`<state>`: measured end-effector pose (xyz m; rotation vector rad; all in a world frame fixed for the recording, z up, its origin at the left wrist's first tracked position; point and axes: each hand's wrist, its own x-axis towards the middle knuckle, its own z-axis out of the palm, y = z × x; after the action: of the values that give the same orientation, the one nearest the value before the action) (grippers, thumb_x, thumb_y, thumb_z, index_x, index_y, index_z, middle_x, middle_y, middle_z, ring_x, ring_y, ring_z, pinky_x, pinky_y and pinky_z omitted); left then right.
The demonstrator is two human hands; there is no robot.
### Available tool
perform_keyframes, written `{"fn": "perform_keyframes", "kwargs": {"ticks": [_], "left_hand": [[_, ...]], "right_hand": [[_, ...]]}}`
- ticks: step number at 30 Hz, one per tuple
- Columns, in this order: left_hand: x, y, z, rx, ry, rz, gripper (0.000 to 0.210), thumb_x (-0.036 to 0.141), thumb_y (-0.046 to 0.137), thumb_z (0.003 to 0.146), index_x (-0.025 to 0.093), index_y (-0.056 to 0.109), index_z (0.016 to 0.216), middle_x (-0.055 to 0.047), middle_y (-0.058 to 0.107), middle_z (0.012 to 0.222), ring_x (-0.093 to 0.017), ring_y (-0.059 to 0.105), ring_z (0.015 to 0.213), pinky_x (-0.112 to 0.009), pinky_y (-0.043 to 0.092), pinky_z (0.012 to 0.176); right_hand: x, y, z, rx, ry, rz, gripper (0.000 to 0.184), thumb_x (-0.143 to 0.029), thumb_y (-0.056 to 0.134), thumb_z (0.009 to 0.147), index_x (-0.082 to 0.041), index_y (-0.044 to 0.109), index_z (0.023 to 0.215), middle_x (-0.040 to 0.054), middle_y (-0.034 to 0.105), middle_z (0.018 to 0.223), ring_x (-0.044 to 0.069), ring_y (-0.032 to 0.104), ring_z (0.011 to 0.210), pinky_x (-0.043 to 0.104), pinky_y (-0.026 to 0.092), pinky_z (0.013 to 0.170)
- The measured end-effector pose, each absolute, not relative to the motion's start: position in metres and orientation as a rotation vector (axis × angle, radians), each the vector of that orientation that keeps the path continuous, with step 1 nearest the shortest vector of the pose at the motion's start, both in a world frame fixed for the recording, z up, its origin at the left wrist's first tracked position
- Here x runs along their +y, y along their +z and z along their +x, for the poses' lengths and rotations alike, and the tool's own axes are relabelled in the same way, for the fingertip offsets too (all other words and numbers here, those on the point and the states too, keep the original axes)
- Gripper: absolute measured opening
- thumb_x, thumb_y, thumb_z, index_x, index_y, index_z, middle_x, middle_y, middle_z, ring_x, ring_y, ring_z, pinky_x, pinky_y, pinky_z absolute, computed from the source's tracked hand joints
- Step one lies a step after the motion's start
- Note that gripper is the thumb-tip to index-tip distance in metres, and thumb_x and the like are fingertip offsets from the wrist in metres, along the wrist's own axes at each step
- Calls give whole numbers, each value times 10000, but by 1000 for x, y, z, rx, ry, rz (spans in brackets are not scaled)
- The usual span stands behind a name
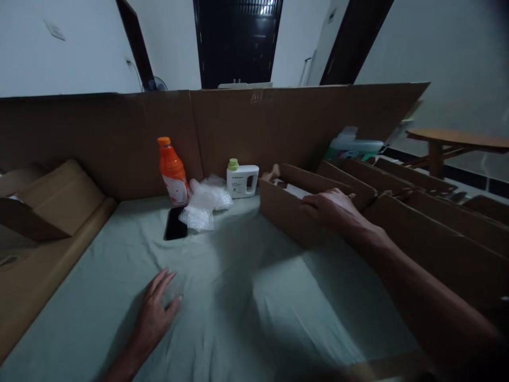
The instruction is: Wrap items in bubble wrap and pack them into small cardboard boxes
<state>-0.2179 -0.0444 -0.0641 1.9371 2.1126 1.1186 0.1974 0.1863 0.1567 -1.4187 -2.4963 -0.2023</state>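
The right fingers (312, 201) curl at the rim of a cardboard box (282, 212), their grip unclear; a white item (297, 191) lies inside, just beyond them. The left fingers (156, 281) are parted, an orange bottle (172, 167) standing well ahead.

Ahead of you, an orange bottle (172, 170) stands beside crumpled bubble wrap (204, 204), which reaches a black phone (175, 227) lying flat. Right of the wrap, you see a white jug (241, 182), green-capped. Behind them runs a cardboard panel (159, 116); beyond it, you face a dark door (238, 50). A wooden table (461, 139) stands off to your right.
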Motion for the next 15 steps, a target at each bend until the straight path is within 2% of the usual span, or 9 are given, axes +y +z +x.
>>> {"fn": "perform_keyframes", "kwargs": {"ticks": [2, 6, 8, 11, 13, 15], "left_hand": [[-44, -50, -197, 2031, 1166, 1854, 558, 438, 580, 869, 167, 562, 1356, -173, 551, 1444, -340, 538, 1332, -539, 483, 1083], [-43, -21, -158, 1833, 1228, 1648, 801, 430, 692, 802, 192, 384, 1502, -172, 461, 1531, -358, 452, 1411, -565, 404, 1146], [-41, -8, -144, 1661, 1260, 1563, 874, 405, 753, 754, 200, 368, 1512, -174, 498, 1498, -362, 475, 1390, -556, 397, 1152], [-36, 6, -133, 1421, 1263, 1401, 851, 371, 778, 753, 206, 395, 1495, -163, 628, 1353, -339, 572, 1299, -505, 452, 1115], [-32, 10, -129, 1352, 1290, 1320, 840, 379, 776, 767, 197, 394, 1492, -155, 677, 1269, -335, 599, 1268, -494, 485, 1083], [-30, 10, -125, 1330, 1347, 1318, 857, 381, 779, 769, 195, 374, 1501, -153, 673, 1279, -333, 575, 1304, -489, 485, 1085]], "right_hand": [[154, 158, 193, -2599, -136, -1227, 203, -295, 638, 874, -236, 693, 687, 49, 669, 642, 207, 620, 662, 366, 445, 740], [98, 155, 199, -2430, 111, -906, 206, -484, 623, 897, -316, 740, 925, 24, 769, 949, 273, 691, 944, 462, 472, 954], [82, 145, 205, -2155, 220, -1008, 231, -509, 610, 902, -323, 734, 960, 34, 761, 1055, 290, 683, 1034, 472, 489, 974], [77, 115, 210, -1778, 502, -1303, 302, -552, 585, 909, -308, 739, 997, 54, 753, 1083, 297, 682, 1059, 462, 518, 960], [82, 85, 207, -1717, 763, -1382, 414, -616, 582, 889, -288, 735, 1089, 65, 749, 1115, 314, 674, 1085, 464, 522, 964], [87, 53, 199, -1752, 972, -1312, 547, -677, 574, 865, -258, 713, 1189, 79, 720, 1219, 334, 625, 1189, 465, 498, 1017]]}}
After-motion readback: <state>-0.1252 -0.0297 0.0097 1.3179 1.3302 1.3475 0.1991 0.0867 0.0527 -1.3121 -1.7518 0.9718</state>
